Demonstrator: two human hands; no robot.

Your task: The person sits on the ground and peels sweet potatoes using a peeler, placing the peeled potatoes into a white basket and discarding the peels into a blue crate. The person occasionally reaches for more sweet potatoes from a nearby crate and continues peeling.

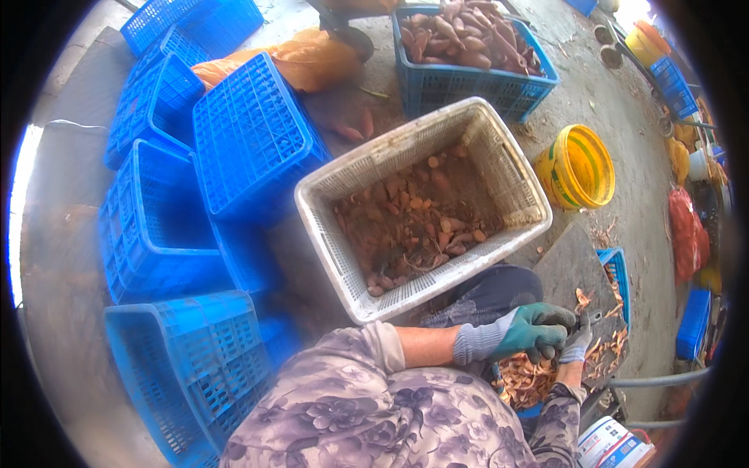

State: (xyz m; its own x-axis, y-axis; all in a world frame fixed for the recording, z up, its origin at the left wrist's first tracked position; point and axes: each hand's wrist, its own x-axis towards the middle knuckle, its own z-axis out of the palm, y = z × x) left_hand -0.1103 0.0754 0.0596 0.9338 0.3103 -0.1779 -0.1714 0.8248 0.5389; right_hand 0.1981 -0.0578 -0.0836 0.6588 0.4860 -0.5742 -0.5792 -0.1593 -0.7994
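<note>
My left hand (533, 332), in a green-coated glove with a grey knit cuff, is held over a container of peelings with its fingers curled. Whether anything is inside those fingers is hidden. Close beside it, my right hand (576, 345) wears a pale glove and grips a small dark hand tool (595, 316) with a hole in its end; its working part is out of sight. Sweet potato peelings (526, 377) fill the container below my hands. A dark board (570, 263) beyond my right hand carries scattered peelings (613, 345).
A dirty white plastic crate (421, 126) before me holds sweet potato pieces (409, 216). Behind it stands a blue crate (480, 82) heaped with whole sweet potatoes (462, 35). A yellow bucket (576, 167) is to the right. Several blue crates (251, 134) crowd the left.
</note>
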